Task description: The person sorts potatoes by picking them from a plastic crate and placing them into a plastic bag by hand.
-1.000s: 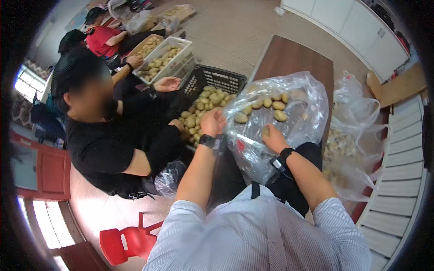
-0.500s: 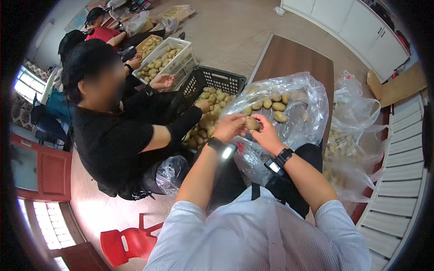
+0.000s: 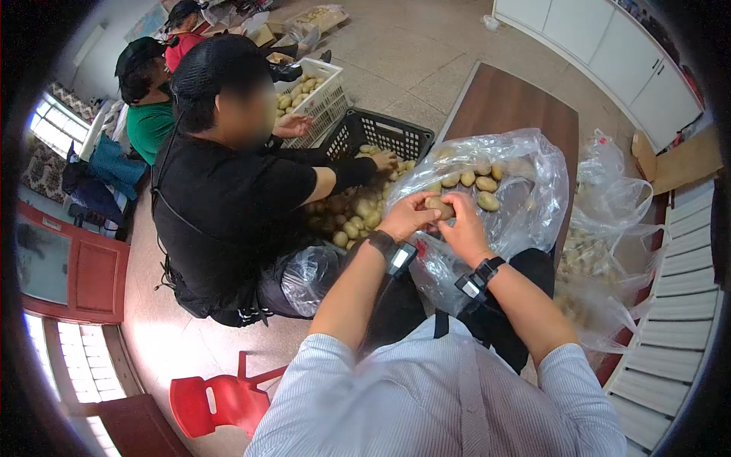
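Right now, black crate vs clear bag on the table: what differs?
Build: the black crate is stiff with slotted walls; the clear bag is crumpled film.
Fill: the crate holds a dense pile of oval produce; the bag shows a few loose pieces.
Place: the bag drapes over the near end of the brown table; the crate stands alongside.
Shared: both hold similar-looking produce.

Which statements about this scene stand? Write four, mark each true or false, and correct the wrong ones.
1. The wearer's left hand and right hand both hold one oval piece of produce. True.
2. The black crate contains no produce. False: many pieces lie in the black crate.
3. The clear plastic bag lies partly on the brown table. True.
4. The chair is blue. False: the chair is red.
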Available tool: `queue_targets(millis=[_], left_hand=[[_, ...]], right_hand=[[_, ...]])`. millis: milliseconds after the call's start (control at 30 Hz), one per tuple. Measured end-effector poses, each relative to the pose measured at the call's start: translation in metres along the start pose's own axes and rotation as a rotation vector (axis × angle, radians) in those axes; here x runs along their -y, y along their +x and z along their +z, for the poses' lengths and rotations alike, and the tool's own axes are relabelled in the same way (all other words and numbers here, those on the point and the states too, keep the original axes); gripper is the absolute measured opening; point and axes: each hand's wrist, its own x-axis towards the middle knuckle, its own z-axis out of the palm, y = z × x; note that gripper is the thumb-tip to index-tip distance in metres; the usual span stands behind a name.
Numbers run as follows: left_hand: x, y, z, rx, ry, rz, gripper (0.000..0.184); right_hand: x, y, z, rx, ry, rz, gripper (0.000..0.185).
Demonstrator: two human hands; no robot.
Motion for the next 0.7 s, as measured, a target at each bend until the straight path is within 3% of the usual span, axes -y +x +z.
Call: queue_targets(millis=[233,333,467,567,700], left_hand=[[0.001,0.002,-0.005,-0.040,0.003,-0.076,0.044],[0.010,0.006,-0.018,-0.066,-0.206,-0.025,0.040],[0.011,0.006,-0.030,-0.287,-0.277,0.096,0.033],[0.011,0.007,-0.039,-0.480,-0.410,0.140,0.026],[0.012,0.009,-0.050,-0.727,-0.580,0.163,0.024]], right_hand=[[0.000,-0.001,0.005,0.079,0.067,-0.032,0.041],[-0.006,-0.005,0.004,0.095,0.091,0.049,0.040],[-0.030,-0.014,-0.006,0.174,0.042,0.237,0.040],[-0.085,-0.030,-0.004,0.172,-0.111,0.171,0.043],[-0.107,-0.034,-0.015,0.192,-0.283,0.298,0.045]])
